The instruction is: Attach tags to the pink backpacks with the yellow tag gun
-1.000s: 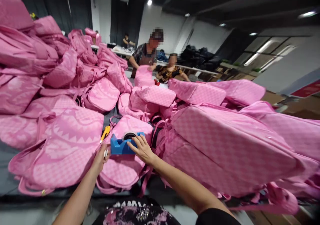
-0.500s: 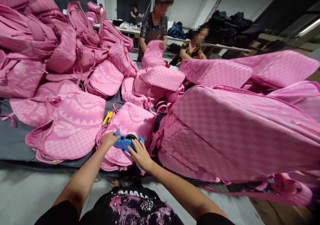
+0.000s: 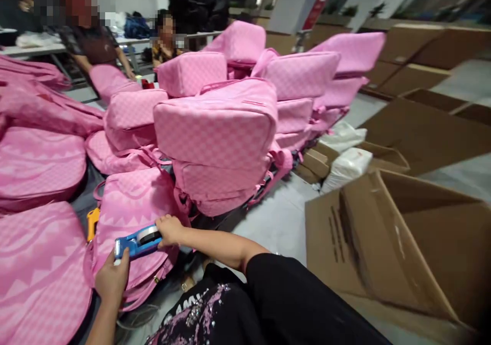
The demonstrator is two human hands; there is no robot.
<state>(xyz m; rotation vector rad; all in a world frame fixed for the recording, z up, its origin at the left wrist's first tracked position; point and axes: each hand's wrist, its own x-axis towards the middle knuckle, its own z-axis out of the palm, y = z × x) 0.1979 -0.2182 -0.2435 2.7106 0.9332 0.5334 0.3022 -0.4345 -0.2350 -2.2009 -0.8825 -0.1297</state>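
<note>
Pink checkered backpacks fill a workshop table, stacked high in the middle and spread flat toward the left, with dark cloth showing between them. Open brown cardboard boxes stand on the grey floor to the right, and white bagged bundles lie beside them. Two other people work at a far table (faces not described).

Near the bottom left, the person's two bare hands hold a blue tape dispenser carrying a roll of clear tape. It rests on a flat pink backpack just in front of the person's body. A yellow tool lies just beside that backpack, partly hidden.

The left hand is at the dispenser's near end, fingers curled loosely around it; how firmly it grips cannot be told. The right hand is closed over the far end by the roll, fingers bent down onto the blue body.

Judging from this, the step in hand is picking up or steadying the dispenser with both hands. The head is turned toward the boxes, so the next move likely calls for a firm one-handed grip on the dispenser and a free tape end.
</note>
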